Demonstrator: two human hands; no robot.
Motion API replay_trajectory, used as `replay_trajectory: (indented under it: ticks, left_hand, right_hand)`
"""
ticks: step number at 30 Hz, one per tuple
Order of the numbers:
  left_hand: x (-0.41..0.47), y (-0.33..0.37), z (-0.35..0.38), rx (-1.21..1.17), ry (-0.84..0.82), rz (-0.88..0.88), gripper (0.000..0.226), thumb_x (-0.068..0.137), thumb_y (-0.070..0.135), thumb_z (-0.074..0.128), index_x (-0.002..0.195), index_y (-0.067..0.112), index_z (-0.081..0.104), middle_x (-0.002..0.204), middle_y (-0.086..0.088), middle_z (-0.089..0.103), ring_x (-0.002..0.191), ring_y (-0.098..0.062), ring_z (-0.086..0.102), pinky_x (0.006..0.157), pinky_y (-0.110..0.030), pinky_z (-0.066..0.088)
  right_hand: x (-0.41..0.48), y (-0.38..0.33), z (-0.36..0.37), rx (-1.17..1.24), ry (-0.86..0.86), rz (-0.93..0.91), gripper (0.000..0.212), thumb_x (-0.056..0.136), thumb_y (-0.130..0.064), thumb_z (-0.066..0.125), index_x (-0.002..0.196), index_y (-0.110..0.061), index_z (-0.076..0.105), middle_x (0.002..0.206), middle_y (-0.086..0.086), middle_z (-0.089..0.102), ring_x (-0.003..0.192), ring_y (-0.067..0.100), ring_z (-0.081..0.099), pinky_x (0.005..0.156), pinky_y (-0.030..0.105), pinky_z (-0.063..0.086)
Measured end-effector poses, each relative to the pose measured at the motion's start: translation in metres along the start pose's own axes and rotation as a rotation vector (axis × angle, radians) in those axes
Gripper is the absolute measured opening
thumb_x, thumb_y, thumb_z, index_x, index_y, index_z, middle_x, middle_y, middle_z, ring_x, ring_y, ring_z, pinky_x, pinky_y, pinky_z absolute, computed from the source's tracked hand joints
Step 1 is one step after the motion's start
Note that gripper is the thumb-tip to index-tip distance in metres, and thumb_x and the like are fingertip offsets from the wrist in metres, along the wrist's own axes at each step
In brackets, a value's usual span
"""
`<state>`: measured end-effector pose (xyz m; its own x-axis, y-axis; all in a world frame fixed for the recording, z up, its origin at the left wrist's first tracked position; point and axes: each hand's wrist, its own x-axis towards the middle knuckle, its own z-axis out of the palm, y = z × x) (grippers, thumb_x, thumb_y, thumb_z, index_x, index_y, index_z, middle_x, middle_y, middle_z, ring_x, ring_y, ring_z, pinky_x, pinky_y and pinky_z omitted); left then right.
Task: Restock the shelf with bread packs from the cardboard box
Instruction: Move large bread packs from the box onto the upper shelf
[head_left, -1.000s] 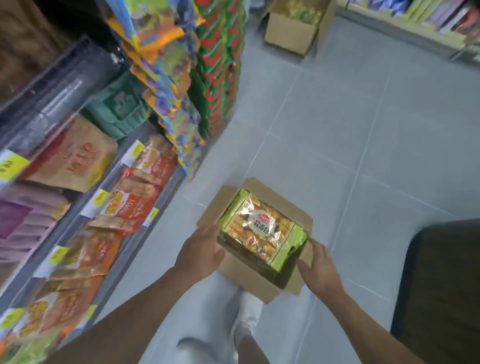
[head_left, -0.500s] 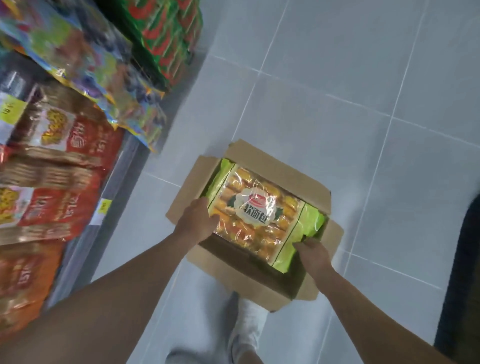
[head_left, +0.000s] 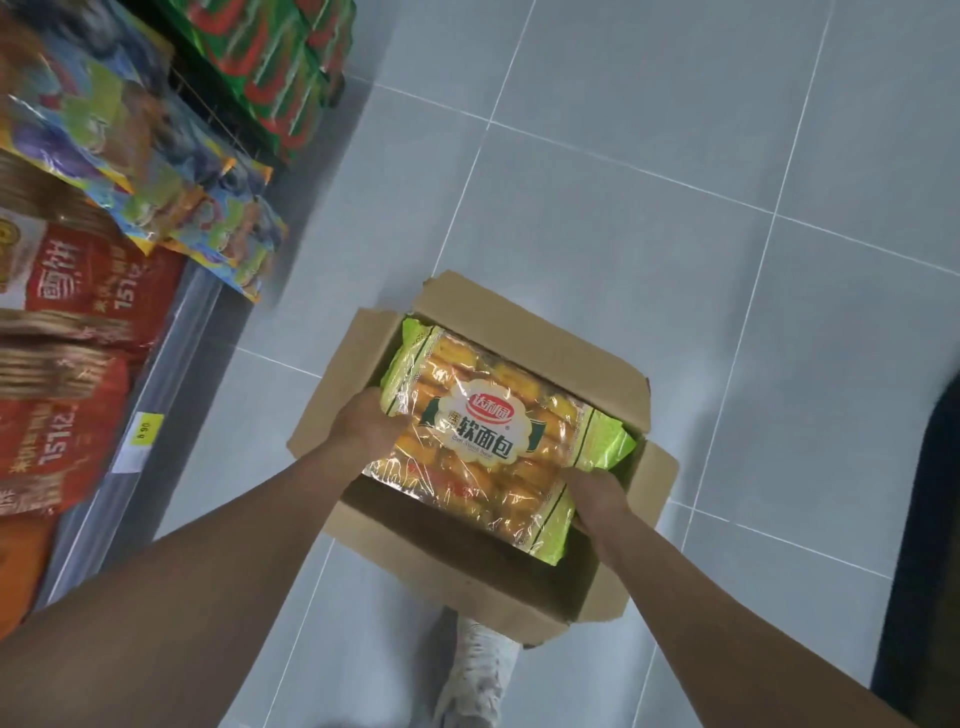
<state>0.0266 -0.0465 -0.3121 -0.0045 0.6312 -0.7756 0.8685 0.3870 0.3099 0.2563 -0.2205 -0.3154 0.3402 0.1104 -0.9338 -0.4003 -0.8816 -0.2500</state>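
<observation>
Left hand and right hand have closed their grip on both ends of the bread pack. It now tilts up inside the cardboard box, ready for the shelf at nine o'clock.

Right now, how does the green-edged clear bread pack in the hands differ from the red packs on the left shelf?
The green-edged clear plastic bread pack shows yellow rolls through its film; the red plastic packs are mostly red with pale lettering. The bread pack is gripped by the left hand and right hand at the open brown cardboard box; the red packs lie stacked on the grey shelf. Both are glossy bags.
</observation>
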Motion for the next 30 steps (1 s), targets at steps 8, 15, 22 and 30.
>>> replay_trajectory:
  ticks: [8,15,22,30]
  left_hand:
    - [-0.044,0.001,-0.013,0.019,0.015,0.004,0.051,0.101,0.020,0.059,0.148,0.006,0.046,0.148,-0.013,0.052,0.113,-0.028,0.058,0.084,-0.025,0.039]
    - [-0.101,0.001,-0.051,-0.011,0.017,0.075,0.012,0.098,0.022,0.061,0.102,0.013,0.065,0.092,-0.004,0.066,0.078,-0.020,0.059,0.064,-0.027,0.046]
    - [-0.201,0.036,-0.146,-0.065,0.055,0.245,0.009,0.095,0.019,0.064,0.098,0.026,0.068,0.084,0.004,0.067,0.069,-0.009,0.062,0.056,-0.017,0.042]
    - [-0.345,0.073,-0.265,-0.193,0.193,0.449,0.008,0.096,0.018,0.065,0.096,0.010,0.064,0.077,0.002,0.058,0.058,-0.002,0.051,0.058,-0.027,0.035]
  right_hand:
    - [-0.036,-0.001,-0.007,-0.060,0.043,-0.033,0.028,0.090,-0.026,0.067,0.115,-0.013,0.064,0.105,0.008,0.070,0.097,0.030,0.066,0.092,0.044,0.055]
    - [-0.105,-0.012,-0.020,-0.039,0.057,-0.100,0.019,0.093,-0.021,0.063,0.111,-0.015,0.060,0.099,0.004,0.065,0.093,0.027,0.060,0.089,0.039,0.049]
    - [-0.227,-0.047,-0.041,-0.015,0.031,-0.216,0.033,0.076,-0.031,0.069,0.107,-0.017,0.067,0.105,0.008,0.073,0.099,0.031,0.068,0.095,0.046,0.055]
    - [-0.421,-0.096,-0.071,0.057,0.020,-0.508,0.019,0.089,-0.027,0.066,0.107,-0.022,0.067,0.114,0.001,0.071,0.102,0.022,0.064,0.092,0.040,0.051]
